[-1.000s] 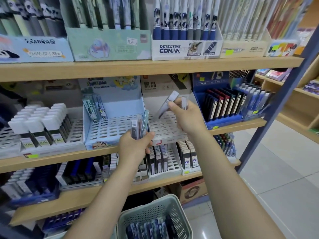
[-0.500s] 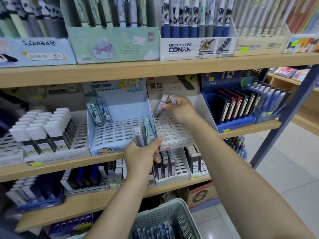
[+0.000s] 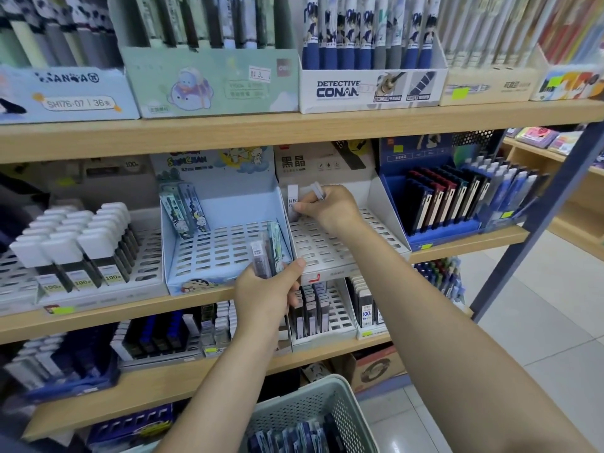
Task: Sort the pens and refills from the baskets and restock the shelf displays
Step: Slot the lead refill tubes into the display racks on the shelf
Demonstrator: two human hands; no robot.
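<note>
Since a second ago the right hand [image 3: 330, 207] has moved deeper into the white slotted tray [image 3: 330, 243] on the middle shelf [image 3: 228, 299], and the refill case [image 3: 292, 199] it pinches now stands upright at the tray's back left corner instead of tilting in the air. Its fingertips are closed on that white case marked HB, and a second small case [image 3: 317, 190] pokes out above its knuckles.

Lower down, the left hand [image 3: 266, 294] is curled round a small bundle of refill cases [image 3: 266, 253], thumb pressed against their right side, held in front of the light blue slotted tray [image 3: 225, 253] next door. That blue tray has a few patterned packs [image 3: 184, 209] leaning at its back left. A mesh basket [image 3: 313, 407] with more dark blue packs sits below, near the floor.
</note>
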